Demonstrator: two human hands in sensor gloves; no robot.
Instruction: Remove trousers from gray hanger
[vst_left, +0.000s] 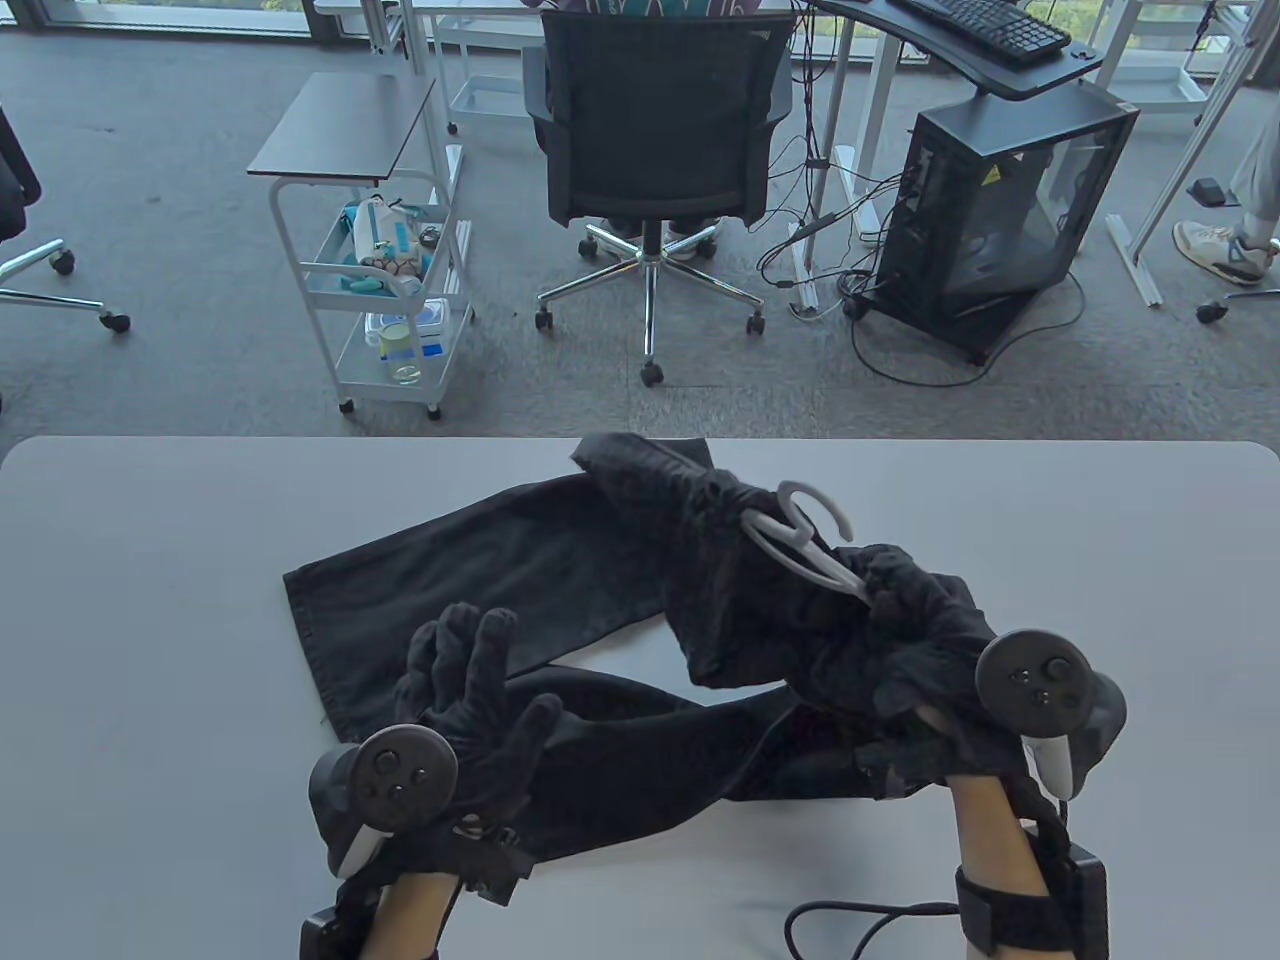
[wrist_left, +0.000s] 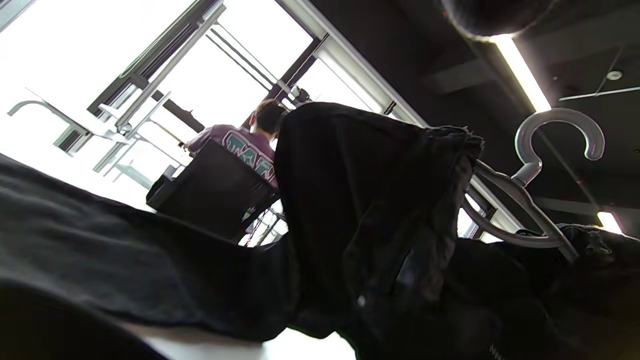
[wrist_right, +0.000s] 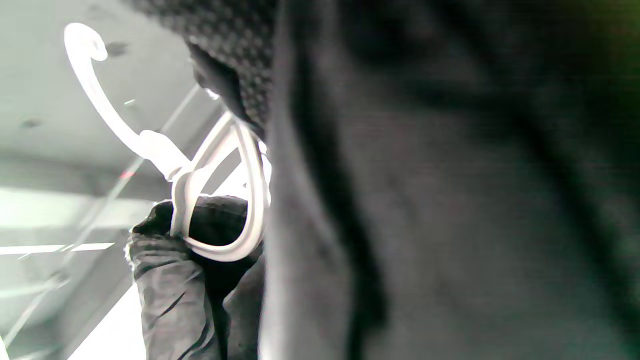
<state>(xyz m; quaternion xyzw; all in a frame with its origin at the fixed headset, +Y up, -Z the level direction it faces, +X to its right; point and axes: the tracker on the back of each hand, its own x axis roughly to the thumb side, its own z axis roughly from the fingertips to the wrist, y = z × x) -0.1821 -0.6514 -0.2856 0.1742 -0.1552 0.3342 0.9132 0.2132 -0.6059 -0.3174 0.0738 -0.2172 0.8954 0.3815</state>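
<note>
**Handling Characteristics and Grip Points: Trousers on Hanger**

**Location.** The dark, soft-woven fabric trousers (vst_left: 560, 570) lie on the pale grey table (vst_left: 150, 600), legs spread toward the left and near side, waist end bunched at centre-right. The light gray plastic hanger with curved hook (vst_left: 805, 545) is raised at an angle above the table. Its hook is clear of the cloth; its frame is buried in the bunched waist.

**Hand state.**
- Right hand (vst_left: 935, 655): fingers curled into the bunched fabric at the lower end of the hanger. Whether they also clasp the hanger frame cannot be told; cloth covers the contact.
- Left hand (vst_left: 470, 680): fingers spread and relaxed, holding nothing, above a trouser leg.

**Material behaviour (judgement).**
- Trousers: limp and moderately heavy. They will drape, fold and drag on the table rather than hold shape. Pulling one leg is likely to tighten the bunch around the frame.
- Hanger: stiff, light and smooth. Cloth should slide along it once slack. The thin frame may flex if forced.

**Recommended hold (judgement).**
1. Grip the hanger at the neck below the hook, where it is bare.
2. Take the fabric near the waist, close to the frame.
3. Draw the cloth along the frame, not across it.
</note>
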